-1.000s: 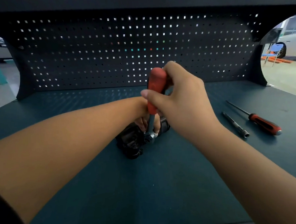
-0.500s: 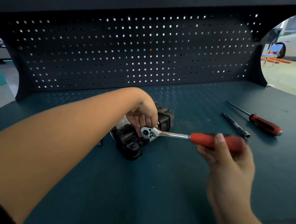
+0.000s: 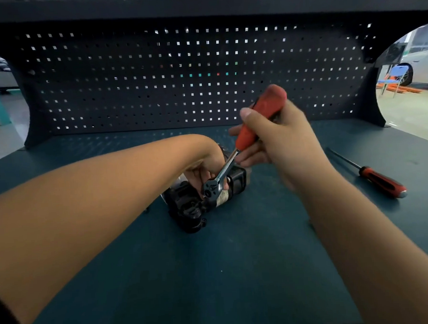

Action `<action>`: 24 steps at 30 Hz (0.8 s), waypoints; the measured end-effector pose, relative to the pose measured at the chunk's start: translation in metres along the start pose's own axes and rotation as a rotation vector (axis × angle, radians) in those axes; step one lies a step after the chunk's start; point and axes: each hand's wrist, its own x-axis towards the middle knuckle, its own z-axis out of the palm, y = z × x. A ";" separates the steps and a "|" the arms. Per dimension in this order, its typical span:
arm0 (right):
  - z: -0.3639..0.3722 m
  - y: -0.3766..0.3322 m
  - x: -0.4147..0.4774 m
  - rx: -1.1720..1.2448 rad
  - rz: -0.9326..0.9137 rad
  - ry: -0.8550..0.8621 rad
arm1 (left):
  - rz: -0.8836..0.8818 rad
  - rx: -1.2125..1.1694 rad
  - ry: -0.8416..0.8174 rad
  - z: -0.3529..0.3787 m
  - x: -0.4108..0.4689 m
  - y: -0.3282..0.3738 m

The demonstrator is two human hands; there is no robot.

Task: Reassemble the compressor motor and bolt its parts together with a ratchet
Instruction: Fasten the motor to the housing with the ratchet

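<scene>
Nearest you is the bare dark bench top (image 3: 214,273), with both your forearms reaching out over it. The motor (image 3: 188,207) lies on its side near the middle of the bench, its black end cap turned toward you. Your left hand (image 3: 203,167) comes over the top of it, fingers curled round the body right beside the fastener; I take that to be there to stop the housing rolling or twisting as you turn the bolt.

The ratchet (image 3: 244,138) has its steel head down on the side of the motor, touching your left fingertips, and its red handle slants up and away to the right. Your right hand (image 3: 281,138) is wrapped closed round that handle, thumb laid along it, high up for leverage. This looks like mid-swing on a bolt; which bolt, and how tight it is, I cannot tell.

Off to the right, well apart, a red-handled screwdriver (image 3: 380,183) lies flat, parked within reach. No tray or box for spare bolts shows. Behind stands the pegboard (image 3: 179,89)
</scene>
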 end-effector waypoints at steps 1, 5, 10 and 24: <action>-0.002 0.000 0.002 0.042 0.055 -0.033 | -0.003 0.003 0.004 0.000 0.000 -0.001; -0.014 0.022 -0.022 0.225 0.067 0.118 | -0.019 -0.069 -0.051 -0.003 0.000 -0.005; -0.018 0.064 -0.072 0.587 0.088 0.388 | -0.007 -0.132 -0.129 -0.003 -0.004 -0.007; -0.007 0.024 -0.022 0.191 0.018 0.137 | -0.049 -0.225 -0.031 0.004 -0.004 -0.005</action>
